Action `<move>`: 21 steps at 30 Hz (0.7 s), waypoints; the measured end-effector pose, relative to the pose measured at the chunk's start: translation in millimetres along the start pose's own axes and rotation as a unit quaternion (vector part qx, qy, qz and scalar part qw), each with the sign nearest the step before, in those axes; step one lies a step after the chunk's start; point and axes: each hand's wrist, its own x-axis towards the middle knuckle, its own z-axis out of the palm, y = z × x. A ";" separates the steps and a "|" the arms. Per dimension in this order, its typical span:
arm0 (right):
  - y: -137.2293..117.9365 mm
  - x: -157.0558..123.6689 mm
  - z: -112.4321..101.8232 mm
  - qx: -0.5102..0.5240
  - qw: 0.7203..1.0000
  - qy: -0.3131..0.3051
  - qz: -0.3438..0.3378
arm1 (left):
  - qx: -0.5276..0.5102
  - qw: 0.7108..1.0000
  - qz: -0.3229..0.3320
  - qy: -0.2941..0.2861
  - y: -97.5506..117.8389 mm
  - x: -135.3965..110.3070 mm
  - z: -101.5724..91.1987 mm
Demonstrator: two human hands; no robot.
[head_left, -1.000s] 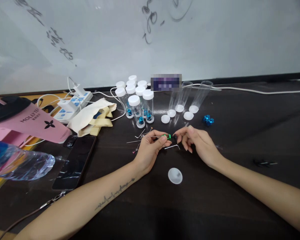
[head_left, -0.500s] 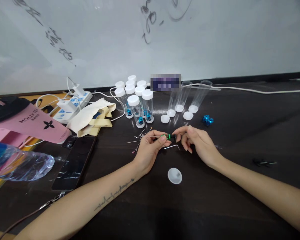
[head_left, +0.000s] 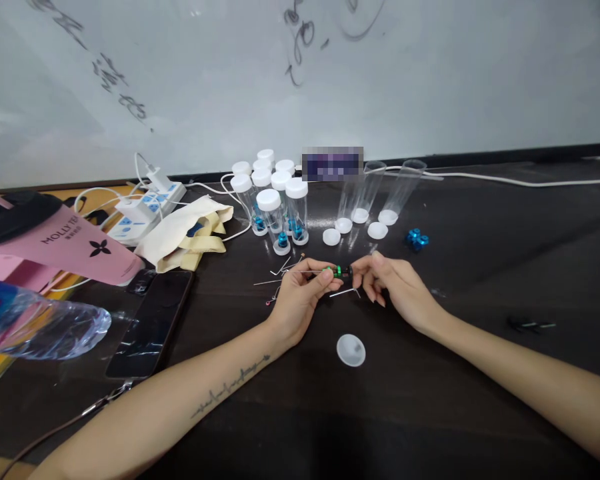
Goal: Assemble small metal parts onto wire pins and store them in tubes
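Note:
My left hand (head_left: 305, 287) pinches a small green metal piece (head_left: 337, 271) on a thin metal rod (head_left: 305, 271) that runs left across the fingers. My right hand (head_left: 393, 277) is closed at the thumb and forefinger around a black knob-like part (head_left: 349, 271) at the right end of the green piece. A short dark stretch shows between the green and the black. Just below the fingers an L-shaped hex key (head_left: 343, 293) lies on the table. Nearer to me is a round white cap (head_left: 351, 351) with something small and dark in it.
Several capped clear tubes (head_left: 297, 207) holding blue parts stand behind my left hand. Uncapped tubes (head_left: 399, 190) stand beyond the right. Thin wires and rods (head_left: 275, 283), blue pieces (head_left: 417, 239), black parts (head_left: 530, 325), a phone (head_left: 153, 327), a bottle (head_left: 45, 327) and a pink cup (head_left: 87, 247) lie around.
The black part sits slightly further from the green piece, with a dark stretch now showing between them. Both hands stay in nearly the same place; the view has shifted slightly.

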 end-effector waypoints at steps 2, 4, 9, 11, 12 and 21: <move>-0.7 -0.1 -0.1 0.001 1.000 -0.001 -0.004 | -0.003 1.000 0.002 0.001 -0.1 0.1 -0.1; -1.6 -0.3 -0.1 0.012 1.000 -0.002 -0.013 | -0.004 1.000 0.003 -0.001 -0.1 0.1 -0.2; -1.1 -0.1 -0.6 0.015 1.000 -0.012 -0.021 | -0.002 1.000 0.003 -0.004 0.0 0.1 -0.5; -0.2 0.3 -1.0 0.014 1.000 -0.016 -0.018 | -0.003 1.000 0.003 -0.004 -0.1 0.1 -0.8; 0.0 0.5 -1.1 0.014 1.000 -0.016 -0.018 | -0.003 1.000 0.003 -0.004 -0.2 0.1 -0.9; -1.4 -1.1 -1.3 0.014 0.999 -0.009 -0.028 | 0.006 1.000 0.002 0.002 0.1 0.6 0.0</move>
